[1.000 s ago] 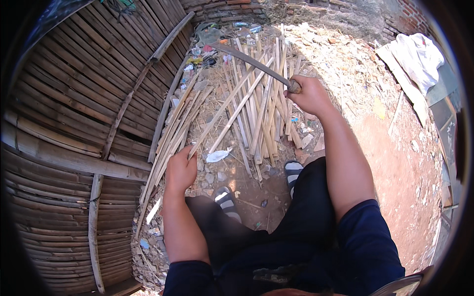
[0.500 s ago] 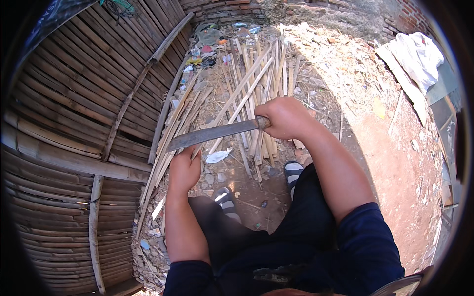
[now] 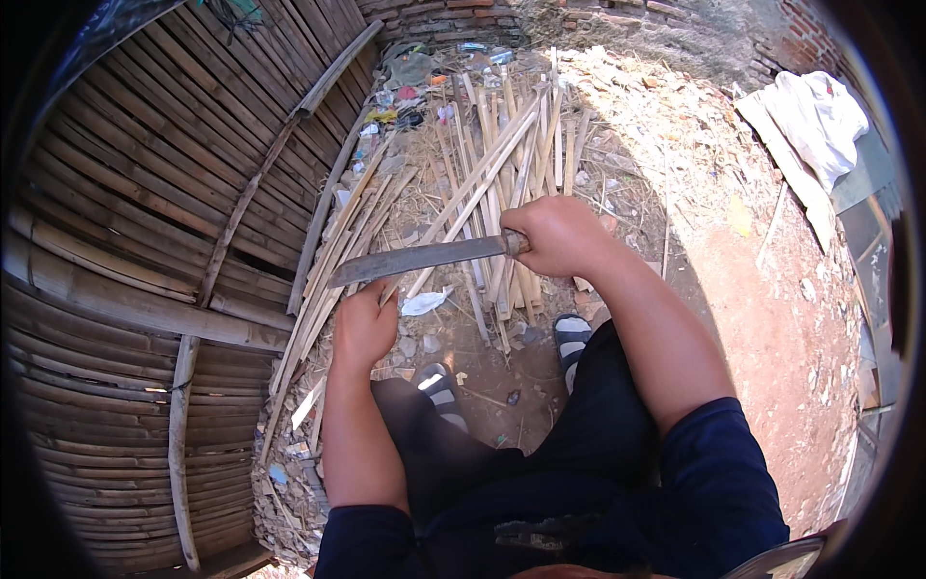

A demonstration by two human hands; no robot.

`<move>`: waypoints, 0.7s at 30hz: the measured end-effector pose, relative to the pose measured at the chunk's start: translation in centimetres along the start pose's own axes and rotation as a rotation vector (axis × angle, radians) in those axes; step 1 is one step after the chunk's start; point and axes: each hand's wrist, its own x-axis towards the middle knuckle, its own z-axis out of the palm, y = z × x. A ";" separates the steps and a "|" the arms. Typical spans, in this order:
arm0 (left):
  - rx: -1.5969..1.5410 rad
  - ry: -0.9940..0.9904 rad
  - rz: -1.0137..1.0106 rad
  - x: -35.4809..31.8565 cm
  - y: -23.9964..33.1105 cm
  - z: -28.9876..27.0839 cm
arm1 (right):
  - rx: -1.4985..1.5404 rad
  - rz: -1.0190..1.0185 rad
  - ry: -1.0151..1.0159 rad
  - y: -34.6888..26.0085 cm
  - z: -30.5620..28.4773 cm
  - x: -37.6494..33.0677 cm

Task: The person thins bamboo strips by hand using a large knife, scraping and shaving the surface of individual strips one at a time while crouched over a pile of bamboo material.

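My right hand [image 3: 559,234] is closed round the handle of a machete [image 3: 424,258]. Its long, dark, worn blade points left, roughly level across the view. Just below the blade's tip end, my left hand [image 3: 365,326] is closed on a thin, pale bamboo strip [image 3: 463,196]. That strip seems to run up and away from my fingers, passing behind the blade and over a loose pile of bamboo strips [image 3: 502,280]. Whether the blade touches the strip, I cannot tell.
A slatted bamboo wall [image 3: 125,203] rises on the left, with more long strips [image 3: 328,261] lying along its foot. Litter and rubble cover the ground ahead, up to a brick wall [image 3: 637,34]. A white sack [image 3: 815,125] lies at the far right. My sandalled feet [image 3: 572,338] are below the pile.
The machete and both hands have hardly moved; my right hand and the blade sit slightly lower in view. My left hand is a touch further right.
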 end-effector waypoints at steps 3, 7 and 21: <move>-0.025 0.095 0.132 -0.2 -0.7 0.6 | 0.003 -0.094 0.001 -1.4 1.0 0.4; -0.104 -0.085 -0.157 -0.3 1.8 -1.5 | 0.082 0.107 0.122 1.7 -0.2 0.7; -0.008 -0.006 -0.018 0.1 1.8 -0.3 | -0.054 -0.011 -0.077 -1.3 -0.2 0.3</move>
